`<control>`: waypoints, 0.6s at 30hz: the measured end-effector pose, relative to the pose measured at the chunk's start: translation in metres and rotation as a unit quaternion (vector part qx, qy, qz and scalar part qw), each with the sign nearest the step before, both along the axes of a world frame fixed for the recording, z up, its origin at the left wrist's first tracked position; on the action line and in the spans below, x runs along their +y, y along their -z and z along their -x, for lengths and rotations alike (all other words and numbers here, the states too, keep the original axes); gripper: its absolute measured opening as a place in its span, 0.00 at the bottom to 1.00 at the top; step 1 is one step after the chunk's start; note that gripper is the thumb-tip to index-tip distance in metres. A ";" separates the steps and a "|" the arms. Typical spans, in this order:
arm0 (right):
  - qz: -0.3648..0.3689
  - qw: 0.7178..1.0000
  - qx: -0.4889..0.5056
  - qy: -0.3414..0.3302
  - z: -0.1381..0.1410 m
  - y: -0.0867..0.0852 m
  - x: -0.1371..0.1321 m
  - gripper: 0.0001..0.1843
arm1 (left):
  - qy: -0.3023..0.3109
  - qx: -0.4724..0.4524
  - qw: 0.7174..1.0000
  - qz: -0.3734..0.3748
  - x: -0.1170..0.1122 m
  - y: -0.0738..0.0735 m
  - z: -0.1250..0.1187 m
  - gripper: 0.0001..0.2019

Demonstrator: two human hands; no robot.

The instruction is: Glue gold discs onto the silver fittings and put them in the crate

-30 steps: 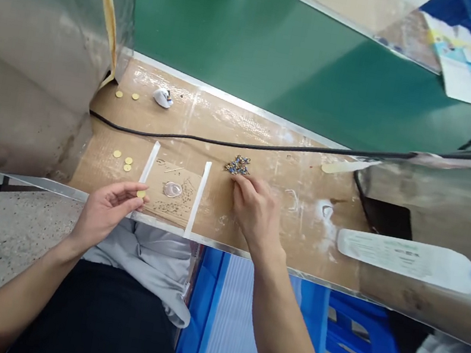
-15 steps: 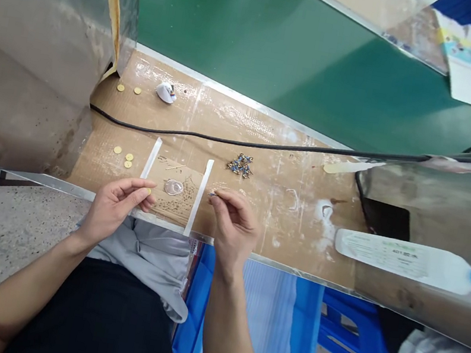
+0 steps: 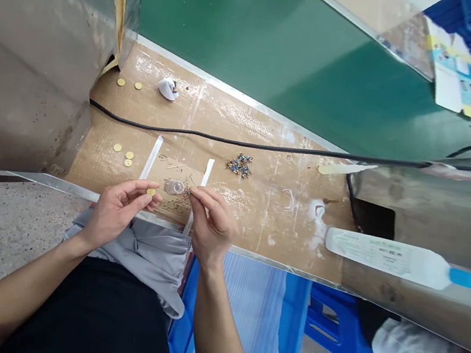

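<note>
My left hand pinches a small yellow disc between thumb and fingers at the near edge of the brown workbench. My right hand pinches a tiny blue and metal part just right of the disc. Both hands meet over a marked square between two white strips, beside a small clear round piece. A little pile of the same blue parts lies farther back to the right.
Loose yellow discs lie at the left and at the back, near a white lump. A black cable crosses the bench. A green belt runs behind. Metal housings stand at left and right. Blue crates sit below.
My right hand left the pile of blue parts with one pinched and came back left to meet my left hand. The left hand with the disc shifted slightly right.
</note>
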State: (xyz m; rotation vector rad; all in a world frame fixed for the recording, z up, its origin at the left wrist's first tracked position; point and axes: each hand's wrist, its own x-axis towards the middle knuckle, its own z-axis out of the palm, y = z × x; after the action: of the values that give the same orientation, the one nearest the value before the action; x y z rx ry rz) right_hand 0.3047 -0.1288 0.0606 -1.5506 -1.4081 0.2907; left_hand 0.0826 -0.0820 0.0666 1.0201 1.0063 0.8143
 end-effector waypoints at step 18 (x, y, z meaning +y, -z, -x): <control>-0.024 0.998 -0.050 -0.042 0.000 -0.002 0.002 0.16 | 0.015 -0.021 1.000 -0.003 -0.002 0.005 0.003 0.17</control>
State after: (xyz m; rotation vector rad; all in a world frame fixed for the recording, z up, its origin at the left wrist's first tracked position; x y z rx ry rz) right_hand 0.3046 -0.1267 0.0623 -1.4872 -1.5497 0.2300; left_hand 0.0800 -0.0840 0.0619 1.0174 0.9502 0.8122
